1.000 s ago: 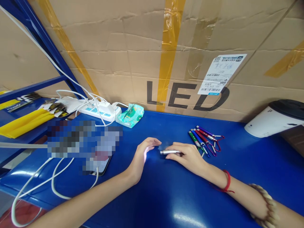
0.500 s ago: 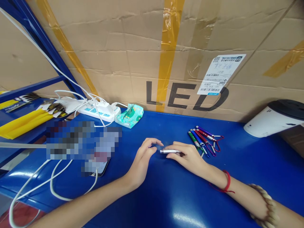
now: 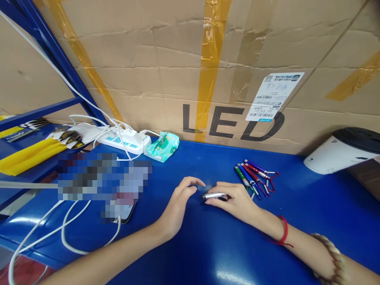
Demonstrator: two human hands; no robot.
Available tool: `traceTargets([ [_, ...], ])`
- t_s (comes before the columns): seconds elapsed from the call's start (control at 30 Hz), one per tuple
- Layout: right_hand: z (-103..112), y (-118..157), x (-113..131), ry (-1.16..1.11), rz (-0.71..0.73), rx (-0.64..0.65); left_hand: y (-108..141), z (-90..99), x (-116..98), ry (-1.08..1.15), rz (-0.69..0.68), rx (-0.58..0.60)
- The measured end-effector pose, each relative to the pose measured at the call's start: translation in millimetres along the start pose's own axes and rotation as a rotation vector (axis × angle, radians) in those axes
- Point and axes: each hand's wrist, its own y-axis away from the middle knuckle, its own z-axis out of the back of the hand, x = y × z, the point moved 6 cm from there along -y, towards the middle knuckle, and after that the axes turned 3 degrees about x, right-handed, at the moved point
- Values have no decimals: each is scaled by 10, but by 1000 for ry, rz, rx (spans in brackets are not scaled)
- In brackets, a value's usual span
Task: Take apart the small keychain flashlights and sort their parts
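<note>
My right hand (image 3: pixel 234 198) grips a slim silver keychain flashlight (image 3: pixel 215 195) between thumb and fingers, its end pointing left. The rear of the flashlight is hidden in the palm. Facing that end, my left hand (image 3: pixel 179 206) is open with curved fingers, the thumb apart from them, and holds nothing. A small gap separates it from the flashlight. Just beyond my right hand lie several similar keychain flashlights (image 3: pixel 252 174) in green, blue, red and purple, side by side with small carabiner clips.
A large cardboard box (image 3: pixel 166 87) stands behind the blue table (image 3: pixel 190 257). At left are a white power strip (image 3: pixel 127 140), a teal tissue pack (image 3: pixel 162 147), a partly blurred phone (image 3: pixel 129 213) and white cables (image 3: pixel 67 237). A white cup with a black lid (image 3: pixel 332 154) lies tilted at right.
The silver flashlight has shifted slightly right and nearer in my right hand, its left end now tipped lower. My left hand stays almost where it was. The view has tilted slightly.
</note>
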Motion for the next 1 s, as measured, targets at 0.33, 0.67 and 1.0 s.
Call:
traceTargets([
  [0.33, 14, 1, -1, -11, 17, -8, 41, -50, -38, 27, 9, 35],
  [0.67, 30, 5, 9, -4, 10, -34, 16, -29, 3, 48, 57, 2],
  [1.0, 3, -7, -4, 0, -3, 14, 11, -27, -6, 36, 79, -3],
])
